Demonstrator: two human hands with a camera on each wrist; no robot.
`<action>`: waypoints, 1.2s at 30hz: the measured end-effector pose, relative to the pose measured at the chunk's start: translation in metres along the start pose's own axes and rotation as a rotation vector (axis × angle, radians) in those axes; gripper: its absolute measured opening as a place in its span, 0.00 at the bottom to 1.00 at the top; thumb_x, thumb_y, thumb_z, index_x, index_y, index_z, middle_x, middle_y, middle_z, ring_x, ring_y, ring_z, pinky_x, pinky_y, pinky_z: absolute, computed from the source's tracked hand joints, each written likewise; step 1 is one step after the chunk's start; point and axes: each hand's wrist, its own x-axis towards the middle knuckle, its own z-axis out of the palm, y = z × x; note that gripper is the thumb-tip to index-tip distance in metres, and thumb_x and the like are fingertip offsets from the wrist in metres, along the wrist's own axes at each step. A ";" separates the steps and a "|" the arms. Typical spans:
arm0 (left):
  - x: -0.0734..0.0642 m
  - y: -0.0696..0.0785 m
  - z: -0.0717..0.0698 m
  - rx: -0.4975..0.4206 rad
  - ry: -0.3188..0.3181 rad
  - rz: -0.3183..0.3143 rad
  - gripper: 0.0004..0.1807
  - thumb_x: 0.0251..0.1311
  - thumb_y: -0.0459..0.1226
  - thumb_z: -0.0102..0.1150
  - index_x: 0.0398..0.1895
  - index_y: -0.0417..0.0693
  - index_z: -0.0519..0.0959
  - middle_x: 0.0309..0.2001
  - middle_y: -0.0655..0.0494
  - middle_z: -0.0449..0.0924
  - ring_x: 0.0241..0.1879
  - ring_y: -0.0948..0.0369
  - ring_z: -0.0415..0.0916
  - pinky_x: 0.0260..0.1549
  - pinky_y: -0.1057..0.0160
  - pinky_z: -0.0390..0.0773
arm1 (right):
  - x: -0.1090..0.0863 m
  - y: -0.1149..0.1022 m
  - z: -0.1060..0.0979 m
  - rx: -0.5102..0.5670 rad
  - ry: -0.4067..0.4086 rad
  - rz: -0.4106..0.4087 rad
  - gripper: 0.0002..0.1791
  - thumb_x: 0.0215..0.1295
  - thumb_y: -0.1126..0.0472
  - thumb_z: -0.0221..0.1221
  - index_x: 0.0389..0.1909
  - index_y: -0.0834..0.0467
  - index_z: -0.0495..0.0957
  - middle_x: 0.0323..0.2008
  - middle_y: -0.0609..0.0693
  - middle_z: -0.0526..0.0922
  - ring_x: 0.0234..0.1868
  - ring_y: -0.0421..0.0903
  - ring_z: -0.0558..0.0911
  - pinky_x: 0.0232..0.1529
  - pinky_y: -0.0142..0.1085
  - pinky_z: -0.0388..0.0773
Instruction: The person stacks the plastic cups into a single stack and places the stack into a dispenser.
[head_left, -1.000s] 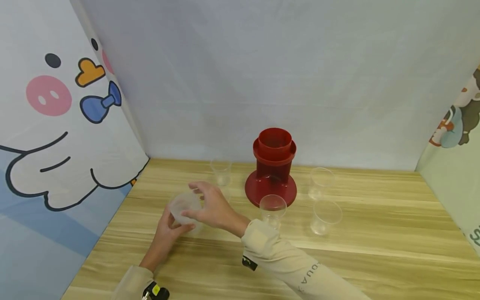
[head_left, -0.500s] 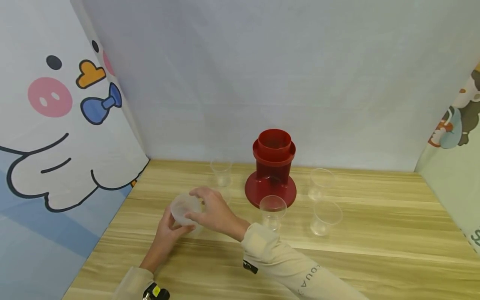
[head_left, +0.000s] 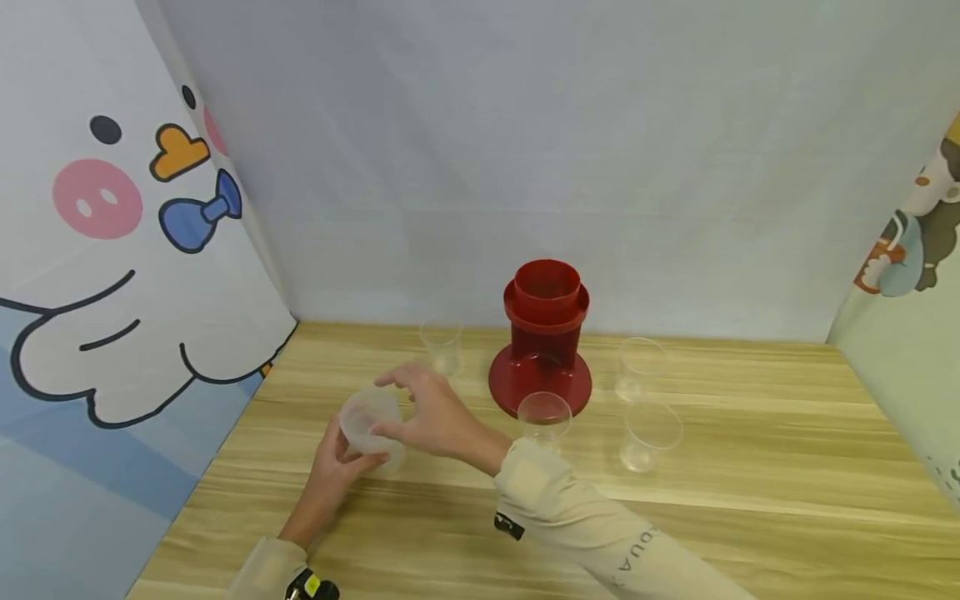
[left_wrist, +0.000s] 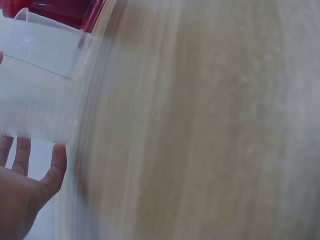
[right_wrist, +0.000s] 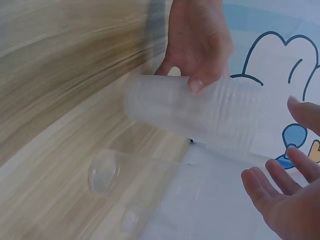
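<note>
My left hand [head_left: 339, 461] grips the side of a stack of clear plastic cups [head_left: 369, 414], thumb toward the front. In the right wrist view the left hand [right_wrist: 200, 42] appears above the stack [right_wrist: 200, 107], whose many rims face the right hand. My right hand [head_left: 441, 417] is at the stack's mouth in the head view. Its fingers [right_wrist: 257, 187] are spread around the rim end and look apart from it in the right wrist view. At the left wrist view's lower left, the left hand [left_wrist: 22, 200] is partly cut off beside the clear cups [left_wrist: 40, 105].
A red stand [head_left: 546, 321] with a tubular top and round base stands near the back wall. Around it are single clear cups: a back-left cup [head_left: 441, 346], a front cup [head_left: 544, 417], and two right-hand cups, one back [head_left: 642, 371], one front [head_left: 651, 437].
My right hand has shifted slightly right, its fingers a little farther from the stack's rim. The left hand and the stack stay nearly still. The other cups and the red stand have not moved.
</note>
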 end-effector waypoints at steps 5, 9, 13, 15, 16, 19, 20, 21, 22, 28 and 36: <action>0.001 0.001 0.002 0.003 0.008 -0.033 0.44 0.54 0.32 0.66 0.70 0.51 0.51 0.63 0.51 0.61 0.57 0.62 0.65 0.47 0.66 0.73 | -0.003 0.000 -0.008 0.026 0.012 0.003 0.27 0.52 0.58 0.70 0.53 0.60 0.75 0.53 0.51 0.77 0.52 0.49 0.75 0.47 0.29 0.74; 0.001 0.001 0.003 0.021 0.022 -0.035 0.44 0.53 0.31 0.66 0.70 0.51 0.52 0.63 0.51 0.62 0.57 0.60 0.64 0.49 0.63 0.72 | -0.005 0.001 -0.014 0.028 0.045 0.002 0.29 0.50 0.58 0.71 0.54 0.59 0.75 0.53 0.50 0.77 0.52 0.47 0.75 0.47 0.32 0.74; 0.002 0.000 0.004 0.023 0.029 -0.024 0.45 0.52 0.30 0.67 0.70 0.50 0.51 0.62 0.50 0.62 0.58 0.58 0.62 0.54 0.52 0.68 | -0.008 0.004 -0.020 0.040 0.077 0.004 0.30 0.48 0.60 0.72 0.54 0.59 0.75 0.53 0.50 0.77 0.52 0.47 0.74 0.47 0.38 0.75; 0.002 0.000 0.004 0.021 0.028 -0.018 0.46 0.52 0.30 0.67 0.71 0.50 0.51 0.62 0.49 0.62 0.59 0.55 0.61 0.56 0.47 0.65 | -0.010 0.006 -0.021 0.052 0.088 0.010 0.31 0.48 0.60 0.72 0.55 0.58 0.75 0.53 0.50 0.77 0.52 0.47 0.74 0.48 0.38 0.75; 0.002 0.000 0.004 0.020 0.027 -0.016 0.46 0.52 0.30 0.67 0.71 0.50 0.51 0.63 0.48 0.61 0.59 0.55 0.60 0.56 0.46 0.64 | -0.011 0.008 -0.022 0.055 0.095 0.013 0.32 0.48 0.60 0.72 0.56 0.58 0.74 0.54 0.50 0.76 0.52 0.47 0.74 0.48 0.38 0.75; 0.002 -0.001 0.004 0.017 0.027 -0.011 0.47 0.51 0.30 0.67 0.71 0.50 0.51 0.63 0.47 0.61 0.60 0.53 0.60 0.57 0.44 0.62 | -0.014 0.012 -0.023 0.062 0.118 0.017 0.34 0.47 0.60 0.73 0.58 0.58 0.73 0.55 0.50 0.75 0.53 0.46 0.74 0.48 0.37 0.75; 0.002 -0.001 0.004 0.017 0.028 -0.011 0.47 0.51 0.30 0.67 0.71 0.50 0.51 0.63 0.47 0.61 0.60 0.53 0.59 0.57 0.44 0.62 | -0.016 0.014 -0.023 0.066 0.127 0.017 0.35 0.47 0.60 0.73 0.58 0.58 0.72 0.56 0.50 0.75 0.53 0.46 0.74 0.48 0.37 0.75; 0.002 -0.001 0.005 0.017 0.029 -0.010 0.47 0.51 0.29 0.68 0.71 0.50 0.51 0.63 0.47 0.62 0.60 0.53 0.59 0.57 0.44 0.62 | -0.017 0.015 -0.023 0.068 0.136 0.018 0.35 0.47 0.59 0.73 0.58 0.57 0.72 0.56 0.50 0.75 0.53 0.46 0.73 0.48 0.37 0.75; 0.002 -0.001 0.005 0.016 0.030 -0.011 0.47 0.51 0.29 0.68 0.71 0.49 0.51 0.63 0.46 0.62 0.61 0.53 0.59 0.57 0.45 0.62 | -0.018 0.016 -0.023 0.072 0.144 0.020 0.36 0.46 0.59 0.73 0.58 0.57 0.72 0.56 0.50 0.75 0.54 0.46 0.73 0.48 0.38 0.75; 0.002 -0.001 0.005 0.022 0.041 -0.014 0.47 0.50 0.29 0.68 0.71 0.49 0.51 0.62 0.46 0.62 0.60 0.53 0.60 0.57 0.45 0.62 | -0.022 0.022 -0.022 0.100 0.219 0.051 0.37 0.44 0.58 0.75 0.57 0.57 0.72 0.56 0.53 0.75 0.55 0.48 0.74 0.48 0.43 0.76; 0.002 0.000 0.006 0.033 0.046 -0.006 0.46 0.50 0.29 0.68 0.70 0.49 0.53 0.62 0.47 0.63 0.59 0.55 0.61 0.56 0.45 0.63 | -0.028 0.032 -0.016 0.131 0.284 0.112 0.38 0.46 0.57 0.74 0.60 0.56 0.70 0.57 0.54 0.74 0.57 0.51 0.72 0.50 0.48 0.72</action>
